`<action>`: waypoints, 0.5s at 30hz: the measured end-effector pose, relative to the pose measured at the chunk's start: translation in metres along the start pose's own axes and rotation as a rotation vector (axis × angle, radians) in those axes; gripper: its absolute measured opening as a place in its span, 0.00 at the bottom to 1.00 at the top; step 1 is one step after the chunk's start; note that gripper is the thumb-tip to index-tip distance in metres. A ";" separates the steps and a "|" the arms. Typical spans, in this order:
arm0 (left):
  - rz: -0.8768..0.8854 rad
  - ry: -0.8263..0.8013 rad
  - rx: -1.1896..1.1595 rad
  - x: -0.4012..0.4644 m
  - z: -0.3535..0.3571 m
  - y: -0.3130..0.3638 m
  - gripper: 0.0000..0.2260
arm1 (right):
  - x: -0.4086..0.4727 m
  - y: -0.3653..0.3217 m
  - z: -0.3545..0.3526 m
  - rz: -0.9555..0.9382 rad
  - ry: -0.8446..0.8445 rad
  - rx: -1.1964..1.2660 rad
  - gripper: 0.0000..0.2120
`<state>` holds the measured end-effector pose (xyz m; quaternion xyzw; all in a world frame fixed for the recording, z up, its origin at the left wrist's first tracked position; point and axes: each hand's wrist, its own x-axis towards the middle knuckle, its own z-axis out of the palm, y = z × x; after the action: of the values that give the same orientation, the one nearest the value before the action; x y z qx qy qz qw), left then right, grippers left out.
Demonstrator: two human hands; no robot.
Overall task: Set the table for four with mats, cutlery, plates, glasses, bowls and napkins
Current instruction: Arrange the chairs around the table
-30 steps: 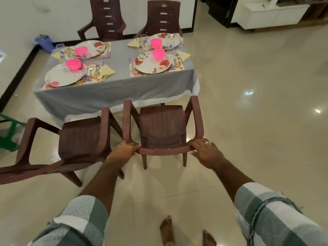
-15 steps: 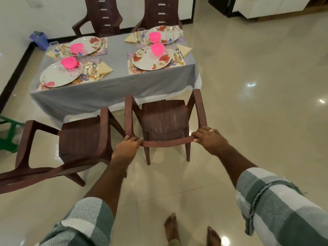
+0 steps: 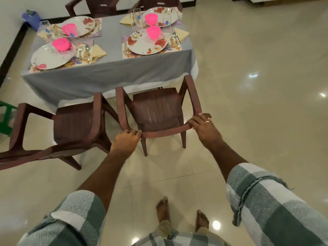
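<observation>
A brown plastic chair [image 3: 156, 110] stands at the near side of the table [image 3: 110, 73], which is draped in grey cloth. My left hand [image 3: 126, 139] grips the left end of the chair's top rail. My right hand [image 3: 204, 126] grips the right end. The table holds several place settings: floral plates [image 3: 147, 44] on floral mats, pink bowls [image 3: 61, 44], clear glasses [image 3: 137, 15], forks and spoons [image 3: 83, 52], and folded yellow napkins [image 3: 98, 52].
A second brown chair [image 3: 71, 125] stands close to the left of the one I hold, turned at an angle. Two more chairs [image 3: 94, 6] are at the table's far side. A green stool [image 3: 5, 118] is at the left edge. Glossy tiled floor lies to the right.
The chair in my hands has moved forward, toward the table, and my arms have stretched out further. My view has tilted down and closer to the table.
</observation>
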<state>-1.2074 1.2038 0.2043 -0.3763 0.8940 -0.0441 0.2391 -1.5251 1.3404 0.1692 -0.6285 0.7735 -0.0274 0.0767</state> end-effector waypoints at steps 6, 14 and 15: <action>-0.064 -0.016 -0.132 0.002 -0.005 0.011 0.23 | -0.001 -0.033 0.006 -0.022 -0.083 0.071 0.24; -0.017 -0.033 -0.196 0.010 -0.006 0.008 0.27 | 0.005 -0.046 0.002 0.036 -0.082 0.062 0.16; -0.019 -0.036 -0.197 0.011 -0.004 0.005 0.26 | 0.007 -0.049 0.003 0.037 -0.083 0.065 0.16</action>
<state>-1.2189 1.1997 0.2022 -0.4073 0.8859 0.0487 0.2166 -1.4790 1.3239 0.1725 -0.6119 0.7799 -0.0249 0.1295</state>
